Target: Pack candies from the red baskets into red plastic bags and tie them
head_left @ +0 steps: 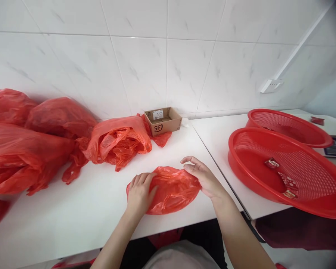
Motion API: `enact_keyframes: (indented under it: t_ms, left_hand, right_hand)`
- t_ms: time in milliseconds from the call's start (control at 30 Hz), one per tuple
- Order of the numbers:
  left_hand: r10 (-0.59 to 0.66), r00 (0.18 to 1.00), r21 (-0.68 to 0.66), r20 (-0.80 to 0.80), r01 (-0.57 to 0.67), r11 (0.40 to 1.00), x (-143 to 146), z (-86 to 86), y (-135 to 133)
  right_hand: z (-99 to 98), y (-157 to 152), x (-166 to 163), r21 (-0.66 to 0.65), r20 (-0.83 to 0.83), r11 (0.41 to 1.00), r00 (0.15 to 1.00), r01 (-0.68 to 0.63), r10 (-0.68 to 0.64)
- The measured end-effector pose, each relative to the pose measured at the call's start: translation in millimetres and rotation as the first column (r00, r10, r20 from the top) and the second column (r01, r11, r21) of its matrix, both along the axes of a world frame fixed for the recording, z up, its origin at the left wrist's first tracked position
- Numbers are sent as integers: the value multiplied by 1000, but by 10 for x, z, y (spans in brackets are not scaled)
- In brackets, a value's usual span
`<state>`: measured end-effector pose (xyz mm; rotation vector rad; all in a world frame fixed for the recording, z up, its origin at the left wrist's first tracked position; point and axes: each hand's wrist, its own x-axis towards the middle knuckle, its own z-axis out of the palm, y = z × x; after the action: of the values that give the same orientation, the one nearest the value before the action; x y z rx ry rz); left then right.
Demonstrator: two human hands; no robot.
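Note:
A crumpled red plastic bag (170,190) lies spread on the white table in front of me. My left hand (140,192) rests on the bag's left side, its fingers laid over the film and its thumb held apart. At the bag's right end, my right hand (203,177) has curled fingers, with the thumb at the upper edge of the film and the index fingertip close to it. The lower fingers of this hand are partly hidden. A bundle of red plastic bags (120,136) sits behind my left hand, towards the wall.
Full red bags (25,145) are heaped at the left. An open cardboard box (164,121) stands by the tiled wall. At the right, a red plastic basket (254,175) holds a few small packets (288,181), with another red basket (291,125) behind it. A gap (218,164) runs between two tables.

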<state>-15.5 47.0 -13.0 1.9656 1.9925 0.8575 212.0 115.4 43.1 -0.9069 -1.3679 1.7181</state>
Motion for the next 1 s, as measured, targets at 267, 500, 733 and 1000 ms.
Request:
enact_keyframes:
  t_ms: [267,500,733,1000]
  left_hand:
    - [81,958,-129,276,-46,991,104,343,73]
    - [142,853,-176,502,-60,983,-28,381,15]
    - [246,865,-116,438,-216,969,-310,258,-14]
    - [-96,991,11,91,96,995,80,337,-195]
  right_hand:
    - [412,-268,-44,738,202,612,772,285,-603]
    - [28,-140,-68,472,858,696,463,-542,-222]
    - [98,-116,496,178,837,838,528,-515,146]
    - [-15,53,261,287,892,867,443,-408,-87]
